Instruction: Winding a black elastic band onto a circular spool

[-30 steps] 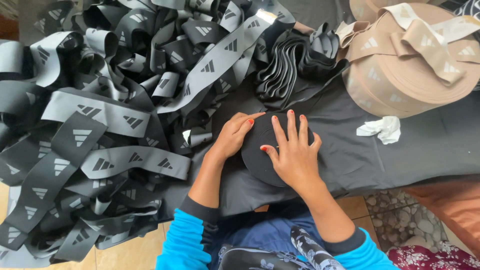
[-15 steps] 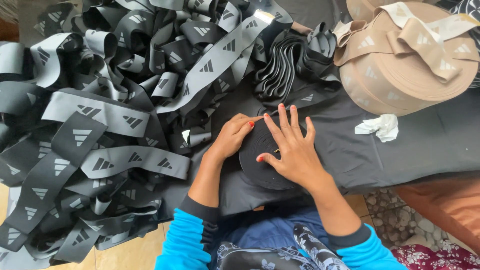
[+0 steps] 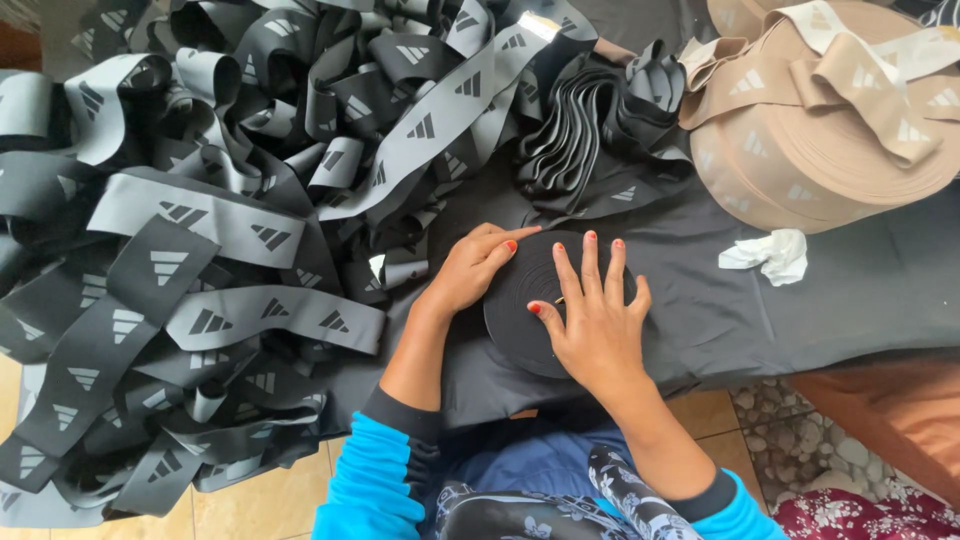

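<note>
A flat black roll of elastic band (image 3: 520, 300) lies on the dark cloth-covered surface (image 3: 860, 290) in front of me. My right hand (image 3: 595, 315) rests flat on top of the roll, fingers spread. At the roll's left edge my left hand (image 3: 475, 265) has its fingers curled and pinches the band's edge. A loose pile of black and grey elastic band (image 3: 220, 220) with triangular stripe marks spreads to the left and runs toward the roll.
A big beige roll of band (image 3: 820, 140) sits at the upper right, with a crumpled white scrap (image 3: 768, 254) below it. A folded stack of black band (image 3: 590, 130) lies behind the roll. Tiled floor shows below the surface edge.
My right hand has slid slightly left and upward over the roll, turning with it. My left hand has stayed at the roll's left edge.
</note>
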